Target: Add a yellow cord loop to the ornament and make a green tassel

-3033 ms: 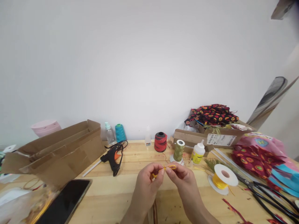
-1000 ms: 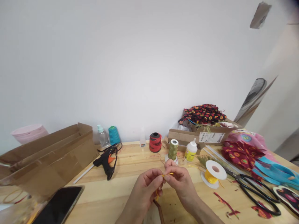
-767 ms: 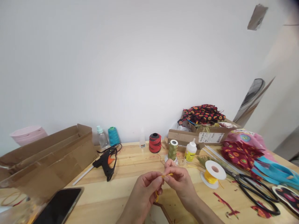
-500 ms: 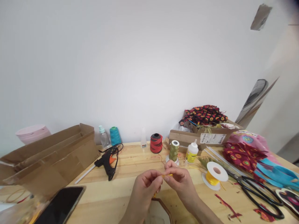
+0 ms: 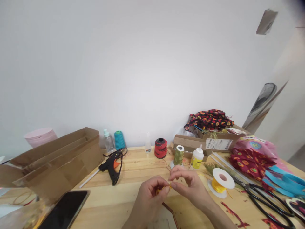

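Observation:
My left hand (image 5: pixel 152 195) is closed, thumb and fingers pinching a thin yellow cord (image 5: pixel 170 186); part of the cord is tucked within its curled fingers. My right hand (image 5: pixel 190 186) meets it from the right, thumb tip at the same spot on the cord and fingers bent above. Its grip is partly hidden. Below both hands lies a flat board with a brown rim (image 5: pixel 172 211), partly covered by them. To the right is a white spool of yellow cord (image 5: pixel 223 178), with a loose end on the table.
Behind my hands stand an olive thread cone (image 5: pixel 179 156), a red thread spool (image 5: pixel 160 148) and a glue bottle (image 5: pixel 197 157). Black scissors (image 5: pixel 269 200) lie right. A glue gun (image 5: pixel 111 167), a phone (image 5: pixel 65 208) and a cardboard box (image 5: pixel 62 162) are left.
The yellow cord end that stuck out past my right fingertips no longer shows there. My right fingers have lifted and spread slightly from the thumb. The view has shifted a little.

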{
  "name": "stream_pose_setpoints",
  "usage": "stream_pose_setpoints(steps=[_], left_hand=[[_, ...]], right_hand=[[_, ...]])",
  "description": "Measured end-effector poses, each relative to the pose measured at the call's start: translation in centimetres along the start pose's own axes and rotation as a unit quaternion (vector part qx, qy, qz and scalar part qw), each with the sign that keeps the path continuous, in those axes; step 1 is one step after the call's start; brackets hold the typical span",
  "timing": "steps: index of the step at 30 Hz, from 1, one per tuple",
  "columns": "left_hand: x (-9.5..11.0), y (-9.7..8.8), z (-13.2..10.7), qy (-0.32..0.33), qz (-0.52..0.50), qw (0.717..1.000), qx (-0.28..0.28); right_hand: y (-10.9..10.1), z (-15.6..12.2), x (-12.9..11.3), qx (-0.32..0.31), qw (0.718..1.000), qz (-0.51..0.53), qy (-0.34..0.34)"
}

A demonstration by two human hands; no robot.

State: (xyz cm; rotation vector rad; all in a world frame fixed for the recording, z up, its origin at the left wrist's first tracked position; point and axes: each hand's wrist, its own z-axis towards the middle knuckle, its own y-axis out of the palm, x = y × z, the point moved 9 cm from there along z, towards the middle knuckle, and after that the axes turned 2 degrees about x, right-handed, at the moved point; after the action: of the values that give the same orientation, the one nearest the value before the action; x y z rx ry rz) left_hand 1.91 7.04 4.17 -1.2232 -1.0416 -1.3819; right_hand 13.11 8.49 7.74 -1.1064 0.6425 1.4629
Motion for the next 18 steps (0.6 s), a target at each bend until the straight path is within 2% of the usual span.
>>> stream_pose_setpoints(steps=[3,5,8,12,18], left_hand=[[0.4,-0.6,0.0,0.040,0.088,0.995,0.034],[0.9,-1.0,-0.1,0.070,0.147,0.985,0.060],[1.9,-1.1,-0.3,0.111,0.211,0.968,0.078],[2.8,-1.0,-0.7,0.154,0.266,0.948,0.085],[3.9,-0.2,-1.1,0.230,0.357,0.902,0.074]], right_hand=[[-1.6,-0.2,-2.4,0.070,0.983,-0.149,-0.082],[-1.1,-0.6,-3.5,0.072,0.962,-0.228,-0.132],[0.3,-1.1,-3.9,0.053,0.936,-0.301,-0.172],[1.1,-1.2,-3.5,0.058,0.924,-0.333,-0.182],[1.1,-0.9,-2.9,0.047,0.927,-0.331,-0.169]])
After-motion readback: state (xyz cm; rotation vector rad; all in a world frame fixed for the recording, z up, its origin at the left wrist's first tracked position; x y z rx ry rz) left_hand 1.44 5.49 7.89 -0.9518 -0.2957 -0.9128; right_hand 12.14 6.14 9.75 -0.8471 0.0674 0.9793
